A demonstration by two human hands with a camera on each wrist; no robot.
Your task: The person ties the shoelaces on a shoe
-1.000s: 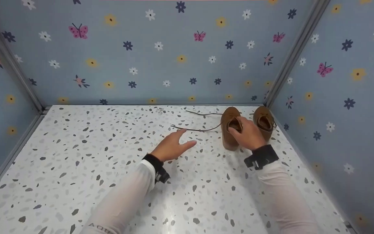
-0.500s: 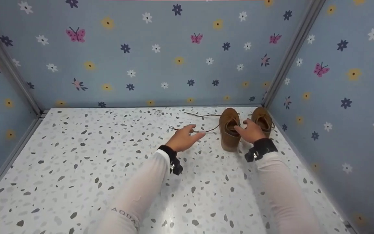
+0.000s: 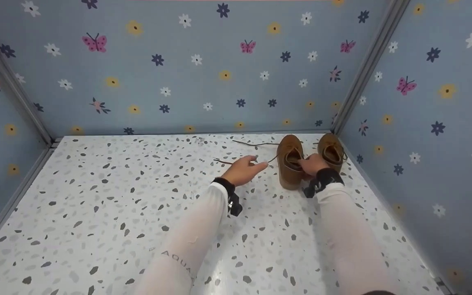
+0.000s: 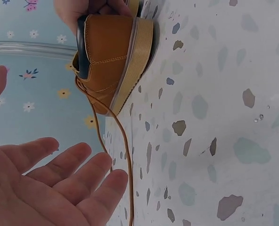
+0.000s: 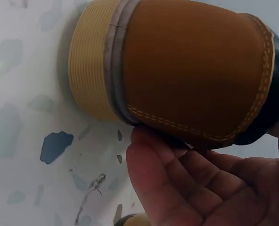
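A brown lace-up shoe [image 3: 288, 178] with a pale ribbed sole stands upright on the floor, toe toward the back wall. My right hand [image 3: 313, 165] grips its right side near the heel, thumb at the collar and fingers against the outside; the right wrist view shows these fingers [image 5: 151, 174] touching the shoe's side. My left hand [image 3: 242, 171] hovers left of the shoe, fingers apart and holding nothing. Its brown shoelace [image 4: 125, 141] trails loose to the left, passing behind the left fingertips; the hand partly hides it.
A matching shoe [image 3: 329, 141] stands just right of the gripped one, near the corner. A flowered blue back wall [image 3: 187, 82] and right wall [image 3: 420, 155] bound the speckled white floor [image 3: 117, 196].
My left hand has moved right and slightly forward, closer to the shoe. The right hand has shifted from over the shoe's opening to its right side and taken hold.
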